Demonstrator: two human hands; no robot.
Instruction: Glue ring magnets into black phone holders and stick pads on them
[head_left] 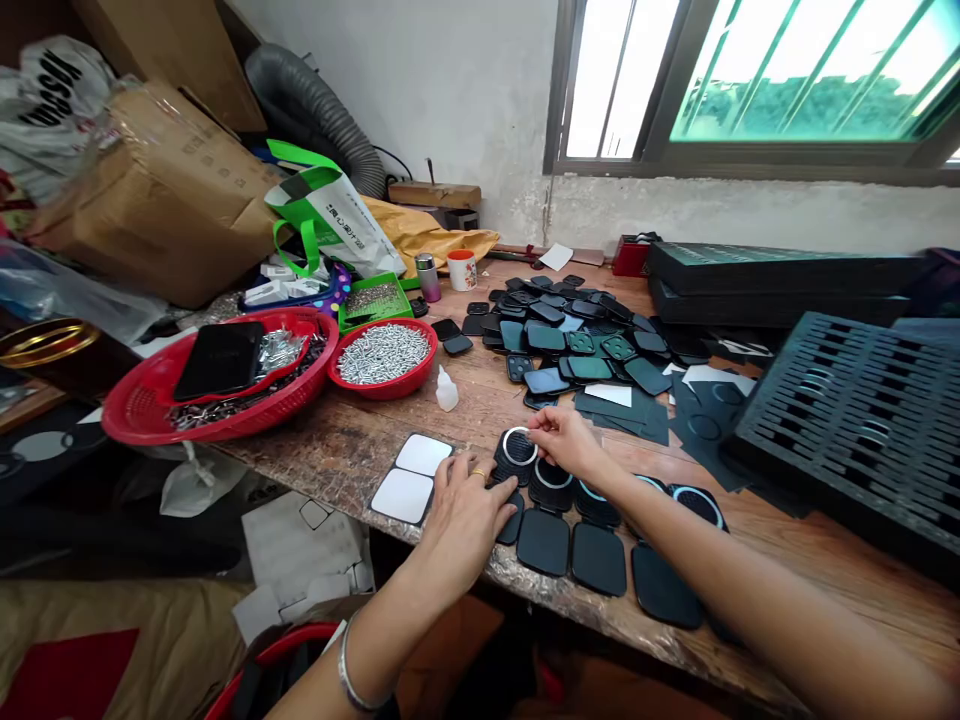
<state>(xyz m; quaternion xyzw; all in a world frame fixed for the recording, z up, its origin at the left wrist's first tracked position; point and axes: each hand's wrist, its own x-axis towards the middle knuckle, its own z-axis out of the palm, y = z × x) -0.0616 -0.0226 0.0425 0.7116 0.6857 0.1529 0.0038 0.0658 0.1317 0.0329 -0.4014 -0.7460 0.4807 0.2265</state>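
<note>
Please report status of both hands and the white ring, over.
Right hand: fingertips at white ring, grip unclear. Ring lies on ribbed black plate. Left hand open, partly covering smooth black panel.

from left hand: 12 o'clock bare tabletop passable, bottle left of it | blocked: 11 red bowl, 1 black pile, 2 right hand, 3 slotted rack

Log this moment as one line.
left hand: spread, partly covering black rounded-square plate | right hand: pinched at white ring on black textured plate | bench: upright translucent bottle
</note>
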